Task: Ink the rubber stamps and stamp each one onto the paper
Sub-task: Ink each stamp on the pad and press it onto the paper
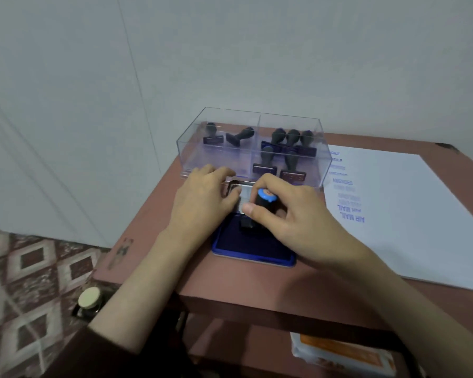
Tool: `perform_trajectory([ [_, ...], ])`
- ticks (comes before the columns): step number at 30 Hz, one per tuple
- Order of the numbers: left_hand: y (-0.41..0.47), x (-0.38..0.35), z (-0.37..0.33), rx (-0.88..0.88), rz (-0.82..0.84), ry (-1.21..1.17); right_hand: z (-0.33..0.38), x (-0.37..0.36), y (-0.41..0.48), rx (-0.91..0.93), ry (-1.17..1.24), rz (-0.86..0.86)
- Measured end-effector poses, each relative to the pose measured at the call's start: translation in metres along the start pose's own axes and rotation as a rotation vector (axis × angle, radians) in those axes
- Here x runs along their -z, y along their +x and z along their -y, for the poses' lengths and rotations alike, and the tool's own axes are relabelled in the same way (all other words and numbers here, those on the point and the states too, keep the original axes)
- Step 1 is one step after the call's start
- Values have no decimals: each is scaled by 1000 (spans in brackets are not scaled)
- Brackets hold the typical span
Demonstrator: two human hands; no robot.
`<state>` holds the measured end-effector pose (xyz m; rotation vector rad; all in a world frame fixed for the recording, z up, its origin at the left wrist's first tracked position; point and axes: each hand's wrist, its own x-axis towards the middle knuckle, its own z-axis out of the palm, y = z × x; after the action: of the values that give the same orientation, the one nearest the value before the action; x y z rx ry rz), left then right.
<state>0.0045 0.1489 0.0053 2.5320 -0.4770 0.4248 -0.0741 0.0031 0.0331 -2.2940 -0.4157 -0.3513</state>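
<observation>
My right hand [292,211] grips a black rubber stamp with a blue cap [265,199] and holds it down on the blue ink pad [254,246] in the middle of the table. My left hand [202,197] rests with curled fingers on the pad's raised metal lid [245,186]. Behind them stands a clear plastic box [254,148] in two compartments, with two stamps [227,136] on the left and several stamps [287,151] on the right. A white paper sheet [407,208] lies to the right, with several blue prints [348,197] along its left edge.
The brown table [153,241] stands against a white wall; its left edge drops to a patterned floor. A small bottle with a cream cap [89,297] stands on the floor at lower left. A packet [342,356] lies on the shelf under the table.
</observation>
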Motion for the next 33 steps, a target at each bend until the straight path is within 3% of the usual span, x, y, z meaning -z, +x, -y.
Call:
perform_trajectory([
  [12, 3, -6, 4, -33, -14, 32, -5, -12, 2, 176, -173, 3],
  [33, 3, -7, 3, -37, -21, 35, -10, -19, -1, 199, -227, -5],
])
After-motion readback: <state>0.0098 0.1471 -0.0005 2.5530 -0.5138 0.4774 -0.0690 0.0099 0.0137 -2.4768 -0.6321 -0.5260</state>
